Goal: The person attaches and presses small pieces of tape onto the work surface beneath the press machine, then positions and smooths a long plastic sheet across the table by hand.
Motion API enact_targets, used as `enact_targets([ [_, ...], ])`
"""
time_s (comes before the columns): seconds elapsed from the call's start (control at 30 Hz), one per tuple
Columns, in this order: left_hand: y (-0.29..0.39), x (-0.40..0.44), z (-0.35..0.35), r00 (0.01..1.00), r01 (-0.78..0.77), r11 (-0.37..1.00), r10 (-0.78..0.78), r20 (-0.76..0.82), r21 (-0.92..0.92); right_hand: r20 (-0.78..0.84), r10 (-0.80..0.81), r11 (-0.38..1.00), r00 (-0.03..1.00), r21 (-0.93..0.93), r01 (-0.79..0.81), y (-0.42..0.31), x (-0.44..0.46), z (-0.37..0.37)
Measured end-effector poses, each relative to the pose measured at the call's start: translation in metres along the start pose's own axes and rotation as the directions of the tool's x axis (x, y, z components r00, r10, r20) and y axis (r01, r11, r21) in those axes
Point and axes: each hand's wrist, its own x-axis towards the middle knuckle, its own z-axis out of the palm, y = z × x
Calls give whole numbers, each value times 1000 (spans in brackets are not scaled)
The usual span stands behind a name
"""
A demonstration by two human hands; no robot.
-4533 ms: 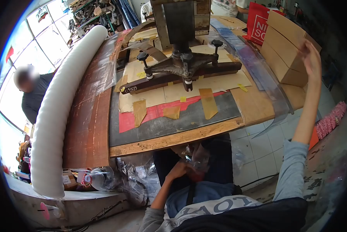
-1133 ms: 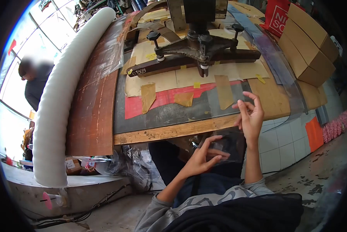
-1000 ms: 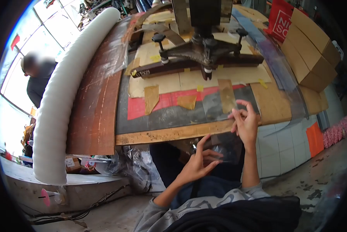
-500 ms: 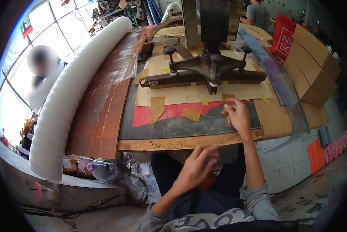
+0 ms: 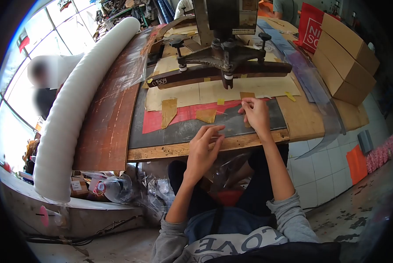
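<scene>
My right hand [image 5: 257,116] is over the dark grey mat [image 5: 159,138], thumb and fingers pinched together beside a piece of brown tape [image 5: 247,95]. Whatever may be in the pinch is too small to make out. At the wooden front edge [image 5: 161,153] hovers my left hand [image 5: 204,147], its fingers loosely bent and apart, holding nothing. A red sheet [image 5: 151,122] lies on the mat, partly under cream card [image 5: 179,97]. Brown tape [image 5: 169,113] and another brown tape piece [image 5: 206,115] cross onto the red sheet.
A heavy metal press head with a long bar [image 5: 222,75] hangs above the card. On the left are a brown board [image 5: 102,131] and a white foam roll [image 5: 87,87]. Clear plastic [image 5: 325,118] and cardboard boxes [image 5: 345,65] are on the right. Other people stand farther back.
The view has shifted, so the table sits higher and further left. My left hand has risen from below the front edge to beside it. The fingers of my right hand have drawn closer together.
</scene>
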Motion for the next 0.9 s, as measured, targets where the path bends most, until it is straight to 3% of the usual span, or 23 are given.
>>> enact_targets([
  [0.13,-10,4,-1,999,-40,997,41,-2,66,-1,-98,995,995,18,98,11,8,3],
  [0.23,-10,7,-1,997,81,996,-80,14,-25,26,-56,997,998,48,55,10,16,4],
  [0.27,-17,8,1,1000,-12,999,13,-20,40,42,-55,998,998,25,54,7,17,2],
  [0.37,-24,13,3,998,-12,995,18,-61,98,74,29,997,997,74,-35,6,27,1],
  [0.53,-21,16,-2,997,77,993,-75,-36,89,126,-2,999,992,-36,6,10,36,2],
  [0.9,-19,27,-4,996,94,982,-93,-19,162,132,-8,999,991,-36,13,10,42,3],
])
